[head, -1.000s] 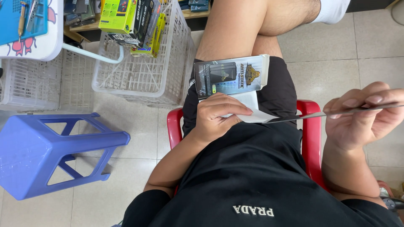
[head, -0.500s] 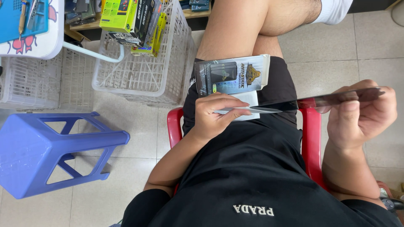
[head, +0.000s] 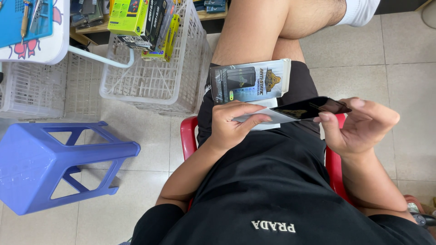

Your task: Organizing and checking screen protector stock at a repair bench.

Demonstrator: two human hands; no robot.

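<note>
We had our left hand closed on a white sleeve over our lap. Our right hand pinched a dark glass sheet, partly out of the sleeve. The shiny packet lay on our thigh, already opened, it seemed.

Blue plastic stool beside white baskets

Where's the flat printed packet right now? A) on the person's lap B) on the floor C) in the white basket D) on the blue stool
A: the flat printed packet lies on the lap, just beyond the left hand, apart from the white basket and blue stool.
</note>
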